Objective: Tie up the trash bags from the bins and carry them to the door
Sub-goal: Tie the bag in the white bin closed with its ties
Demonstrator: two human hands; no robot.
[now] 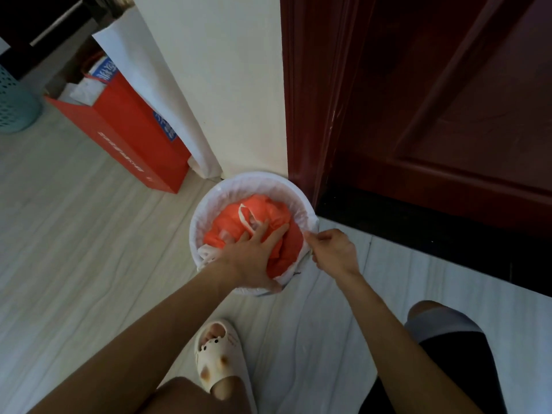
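Note:
A round bin lined with a white trash bag (227, 189) stands on the floor against the wall beside the dark red door (448, 100). Crumpled orange plastic (270, 213) with a white bag handle fills the inside. My left hand (254, 258) lies flat on the orange plastic, fingers spread, thumb over the near rim. My right hand (331, 252) pinches the white liner's edge at the bin's right rim.
A red paper shopping bag (125, 135) leans by the wall to the left, with a white curtain (167, 94) beside it. A teal perforated basket (15, 103) stands at the far left. My slippered foot (218, 357) is just below the bin.

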